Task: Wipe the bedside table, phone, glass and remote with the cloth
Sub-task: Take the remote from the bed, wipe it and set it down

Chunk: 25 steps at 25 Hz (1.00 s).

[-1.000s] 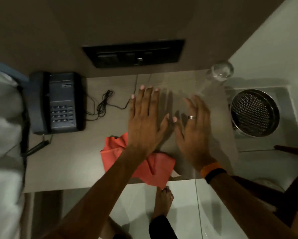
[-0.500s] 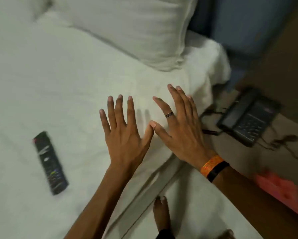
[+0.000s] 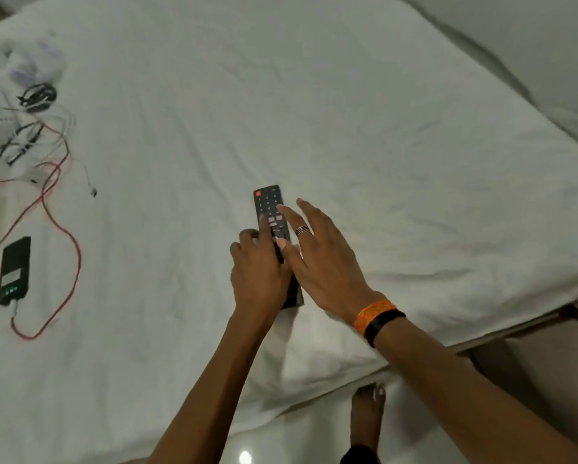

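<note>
Black plastic remote (image 3: 266, 204) flat on white bed sheet (image 3: 348, 112), button face up, red key at far end. Gripped round its near half by left hand (image 3: 256, 276), fingers curled at its left edge. Right hand (image 3: 321, 259) just right of remote, fingers straight and spread, thumb tip on remote's middle buttons; ring (image 3: 302, 230) on one finger, orange and black wristbands (image 3: 376, 316) at wrist. Far left of remote: dark flat device (image 3: 14, 270) with lit screen, red cable (image 3: 79, 264) looping by it. Up-left of remote: tangle of thin wires (image 3: 30, 135) beside pale blurred bundle (image 3: 30, 58); bag or cloth, cannot tell, contents unclear. Nearer than remote, past mattress edge: bare foot (image 3: 368, 413) on glossy floor (image 3: 297, 440).
</note>
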Motion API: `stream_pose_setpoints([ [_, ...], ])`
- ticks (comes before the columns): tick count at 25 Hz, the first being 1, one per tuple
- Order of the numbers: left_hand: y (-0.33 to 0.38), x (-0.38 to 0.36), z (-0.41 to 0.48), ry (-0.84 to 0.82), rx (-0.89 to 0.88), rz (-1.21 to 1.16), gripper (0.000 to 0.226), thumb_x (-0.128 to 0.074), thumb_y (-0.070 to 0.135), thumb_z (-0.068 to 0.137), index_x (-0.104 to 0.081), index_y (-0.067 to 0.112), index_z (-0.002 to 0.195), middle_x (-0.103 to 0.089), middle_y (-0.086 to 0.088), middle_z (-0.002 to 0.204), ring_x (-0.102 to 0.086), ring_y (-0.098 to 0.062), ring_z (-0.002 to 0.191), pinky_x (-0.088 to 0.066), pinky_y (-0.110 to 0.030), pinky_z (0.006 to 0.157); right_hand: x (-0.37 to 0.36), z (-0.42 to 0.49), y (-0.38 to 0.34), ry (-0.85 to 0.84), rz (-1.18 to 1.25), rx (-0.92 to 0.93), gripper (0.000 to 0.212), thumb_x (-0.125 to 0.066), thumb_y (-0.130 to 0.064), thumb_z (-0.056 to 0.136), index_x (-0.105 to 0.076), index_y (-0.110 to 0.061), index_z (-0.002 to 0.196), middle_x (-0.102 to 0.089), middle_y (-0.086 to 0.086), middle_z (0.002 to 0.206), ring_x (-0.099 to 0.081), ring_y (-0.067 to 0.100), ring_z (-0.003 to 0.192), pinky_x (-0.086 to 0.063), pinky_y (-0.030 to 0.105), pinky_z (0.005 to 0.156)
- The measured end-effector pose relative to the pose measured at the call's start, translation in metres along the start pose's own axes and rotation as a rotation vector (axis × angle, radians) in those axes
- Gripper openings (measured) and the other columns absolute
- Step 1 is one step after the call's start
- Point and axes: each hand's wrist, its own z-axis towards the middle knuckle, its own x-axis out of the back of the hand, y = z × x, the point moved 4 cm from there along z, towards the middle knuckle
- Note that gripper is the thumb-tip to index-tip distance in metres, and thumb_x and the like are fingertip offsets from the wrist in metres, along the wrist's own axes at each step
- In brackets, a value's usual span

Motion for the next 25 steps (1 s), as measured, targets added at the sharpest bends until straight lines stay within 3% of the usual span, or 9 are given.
stream_pose_setpoints([
  [3,0.013,0.005,0.000,0.033,-0.073,-0.060,0.053,-0.048,0.029,0.101,-0.036,0.019,0.152,-0.067,-0.009,0.113,-0.063,-0.027,0.095,-0.041,-0.027,0.068,-0.007,-0.006,0.007,-0.023,0.248,-0.085,0.056,-0.038,-0.037,0.106,-0.020,-0.026,0.159,-0.038,0.003,0.159,-0.035,0.017,0.146,-0.031,0.038,0.122],
  [5,0.034,0.016,-0.010,-0.019,-0.089,-0.262,0.050,-0.052,0.024,0.099,-0.043,0.034,0.147,-0.068,0.012,0.089,-0.067,-0.010,0.077,-0.042,-0.014,0.059,0.008,-0.016,0.014,0.022,0.488,-0.192,0.058,-0.041,-0.041,0.105,-0.016,-0.039,0.157,-0.041,-0.006,0.157,-0.042,0.009,0.142,-0.037,0.033,0.118],
  [8,0.097,0.024,-0.047,-0.246,-0.227,-0.659,0.059,-0.055,0.022,0.100,-0.038,0.049,0.150,-0.069,0.028,0.104,-0.069,0.006,0.086,-0.052,-0.009,0.069,0.052,-0.047,0.031,0.258,0.886,-0.343,0.049,-0.046,-0.031,0.105,-0.033,-0.039,0.152,-0.047,-0.012,0.151,-0.056,0.000,0.127,-0.055,0.025,0.098],
  [10,0.149,0.010,-0.080,-0.411,-0.293,-0.878,0.057,-0.050,0.022,0.103,-0.036,0.051,0.150,-0.071,0.025,0.115,-0.070,0.002,0.098,-0.059,-0.022,0.082,0.089,-0.086,0.059,0.444,0.982,-0.430,0.043,-0.044,-0.029,0.107,-0.041,-0.038,0.149,-0.048,-0.015,0.150,-0.054,-0.001,0.129,-0.055,0.022,0.097],
  [14,0.247,-0.058,-0.154,-0.758,-0.274,-1.038,0.052,-0.040,0.016,0.106,-0.043,0.047,0.148,-0.068,0.025,0.125,-0.065,0.004,0.114,-0.055,-0.031,0.101,0.146,-0.188,0.137,0.783,0.906,-0.584,0.047,-0.045,-0.032,0.100,-0.045,-0.035,0.146,-0.049,-0.014,0.151,-0.048,0.004,0.138,-0.042,0.040,0.116],
  [17,0.310,-0.119,-0.214,-0.931,-0.302,-1.050,0.045,-0.040,0.021,0.108,-0.045,0.034,0.150,-0.060,0.009,0.144,-0.061,0.001,0.123,-0.051,-0.020,0.103,0.170,-0.272,0.194,0.896,0.726,-0.752,0.049,-0.043,-0.030,0.099,-0.044,-0.032,0.148,-0.045,-0.009,0.154,-0.043,0.004,0.141,-0.039,0.040,0.119],
  [19,0.341,-0.158,-0.247,-1.055,-0.291,-1.047,0.043,-0.039,0.021,0.108,-0.048,0.031,0.149,-0.065,0.002,0.137,-0.066,-0.011,0.120,-0.055,-0.029,0.100,0.180,-0.325,0.227,0.935,0.632,-0.799,0.047,-0.043,-0.027,0.100,-0.045,-0.030,0.148,-0.044,-0.008,0.156,-0.041,0.003,0.142,-0.039,0.032,0.118],
  [22,0.374,-0.207,-0.295,-1.240,-0.259,-0.997,0.036,-0.037,0.025,0.108,-0.056,0.035,0.137,-0.071,-0.008,0.117,-0.070,-0.023,0.098,-0.059,-0.039,0.083,0.175,-0.430,0.277,0.887,0.425,-0.923,0.040,-0.048,-0.022,0.102,-0.051,-0.027,0.141,-0.052,-0.010,0.144,-0.046,-0.001,0.132,-0.038,0.012,0.107],
  [25,0.388,-0.249,-0.326,-1.334,-0.170,-0.962,0.032,-0.036,0.029,0.109,-0.056,0.036,0.133,-0.072,-0.016,0.116,-0.070,-0.020,0.082,-0.059,-0.033,0.072,0.139,-0.536,0.319,0.517,-0.256,-1.171,0.044,-0.051,-0.033,0.092,-0.056,-0.030,0.135,-0.053,-0.002,0.147,-0.045,0.025,0.136,-0.035,0.039,0.101],
])
